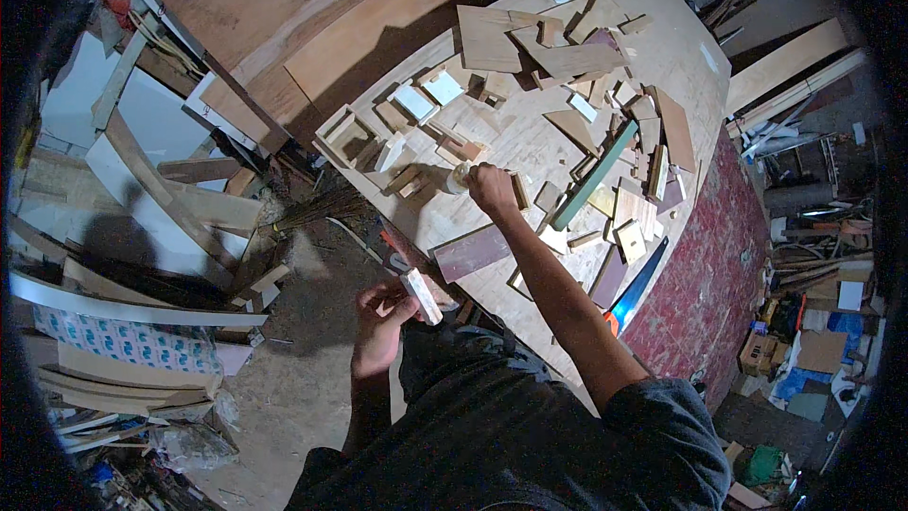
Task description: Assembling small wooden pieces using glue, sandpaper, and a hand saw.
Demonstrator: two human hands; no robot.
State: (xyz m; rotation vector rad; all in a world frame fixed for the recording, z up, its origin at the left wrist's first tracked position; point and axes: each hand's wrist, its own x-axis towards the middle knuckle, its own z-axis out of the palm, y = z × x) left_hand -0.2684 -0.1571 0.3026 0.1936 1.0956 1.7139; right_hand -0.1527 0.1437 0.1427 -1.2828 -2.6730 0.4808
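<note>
In my left hand [380, 322], just off the near left edge of the table, is a small pale wooden block [421, 296], gripped between thumb and fingers. Over the tabletop, my right hand [492, 187] is closed round a pale, rounded object [460, 177] whose exact kind I cannot make out. Beyond that hand stand small open wooden boxes, one of them a square frame [350, 135] at the table's left corner. A purple-brown board [471, 254] lies flat between my two hands.
Wood offcuts and a long green strip [598, 175] crowd the table [676, 57]. A handsaw with a blue blade [639, 286] lies along its right edge. Large plywood sheets [388, 14] lean beyond the table. Curved boards [161, 185] and scrap pile up at left.
</note>
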